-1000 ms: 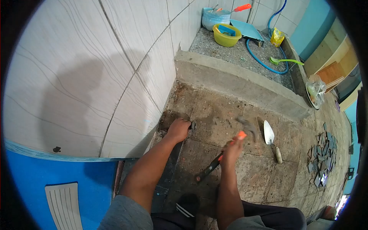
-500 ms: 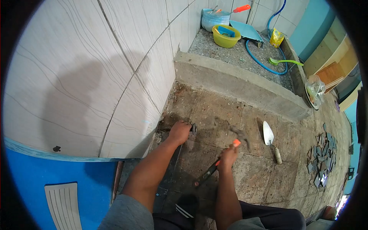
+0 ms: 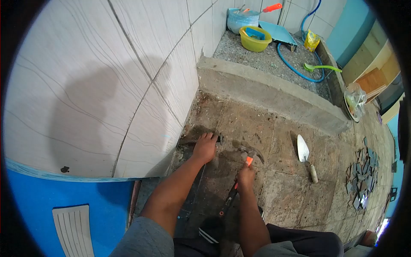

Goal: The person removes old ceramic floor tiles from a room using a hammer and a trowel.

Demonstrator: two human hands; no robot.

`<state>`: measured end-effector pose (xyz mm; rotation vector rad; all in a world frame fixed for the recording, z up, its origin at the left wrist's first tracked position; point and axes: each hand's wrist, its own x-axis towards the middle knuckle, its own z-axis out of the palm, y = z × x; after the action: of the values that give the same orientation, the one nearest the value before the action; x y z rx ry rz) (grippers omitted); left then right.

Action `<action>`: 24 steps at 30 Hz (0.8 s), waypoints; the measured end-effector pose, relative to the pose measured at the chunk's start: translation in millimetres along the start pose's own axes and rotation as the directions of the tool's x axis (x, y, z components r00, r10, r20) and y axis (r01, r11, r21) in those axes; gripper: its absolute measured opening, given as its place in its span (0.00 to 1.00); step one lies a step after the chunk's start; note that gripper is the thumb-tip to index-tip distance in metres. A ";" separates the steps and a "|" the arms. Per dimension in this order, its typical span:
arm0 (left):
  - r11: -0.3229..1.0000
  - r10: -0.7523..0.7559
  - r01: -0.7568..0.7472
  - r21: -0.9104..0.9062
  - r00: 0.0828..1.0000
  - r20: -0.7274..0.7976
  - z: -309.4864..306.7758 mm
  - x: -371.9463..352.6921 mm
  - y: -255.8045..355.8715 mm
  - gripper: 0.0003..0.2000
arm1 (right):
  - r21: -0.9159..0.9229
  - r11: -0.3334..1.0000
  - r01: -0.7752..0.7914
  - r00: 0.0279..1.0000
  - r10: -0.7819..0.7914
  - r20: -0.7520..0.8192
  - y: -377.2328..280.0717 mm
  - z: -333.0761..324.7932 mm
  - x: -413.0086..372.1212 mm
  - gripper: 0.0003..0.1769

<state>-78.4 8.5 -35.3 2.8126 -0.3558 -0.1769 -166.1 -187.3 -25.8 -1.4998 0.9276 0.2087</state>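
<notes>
My left hand (image 3: 205,147) is closed around a chisel (image 3: 220,139), held low over the floor. Its dark butt sticks out to the right of my fingers, and its other end points at the foot of the tiled wall (image 3: 150,128). In my right hand (image 3: 245,176) is a claw hammer (image 3: 250,150) with an orange and black handle. The hammer's head is a short way right of the chisel's butt, apart from it. A trowel (image 3: 303,150) with a pale wooden handle lies on the stained floor (image 3: 282,188) to the right.
Broken tile pieces (image 3: 363,175) are heaped at the right. A low concrete curb (image 3: 274,92) crosses behind the hands. Beyond it are a yellow basin (image 3: 255,44), a blue bucket (image 3: 243,21), a blue hose (image 3: 295,70) and a green brush (image 3: 323,67).
The hammer has swung left, nearer to the chisel's butt. My left hand stays at the chisel by the wall, and the whole view has shifted slightly.
</notes>
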 end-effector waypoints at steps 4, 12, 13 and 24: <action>0.996 -0.088 0.085 0.040 0.994 0.066 2.4 9.7 8.8 0.18 | 0.182 0.982 -0.048 0.998 0.056 -0.042 1.8 -16.3 21.5 0.14; 0.974 0.227 -0.224 -0.041 0.969 0.102 0.8 26.4 26.9 0.16 | 0.302 0.953 -0.016 1.000 0.021 -0.011 -39.0 -39.0 11.6 0.15; 0.981 0.180 -0.171 -0.097 0.980 0.091 -3.6 30.6 26.8 0.16 | 0.299 0.954 0.003 1.000 0.004 -0.025 -47.7 -44.3 11.0 0.16; 0.987 0.046 -0.053 -0.151 0.998 -0.050 -36.7 35.0 -12.6 0.15 | -0.139 0.968 0.210 0.977 -0.211 0.002 13.1 47.4 46.9 0.17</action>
<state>-36.1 21.2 -7.4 2.6493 -0.3844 -0.1220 -125.3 -162.5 -74.2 -1.7176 0.7690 0.1105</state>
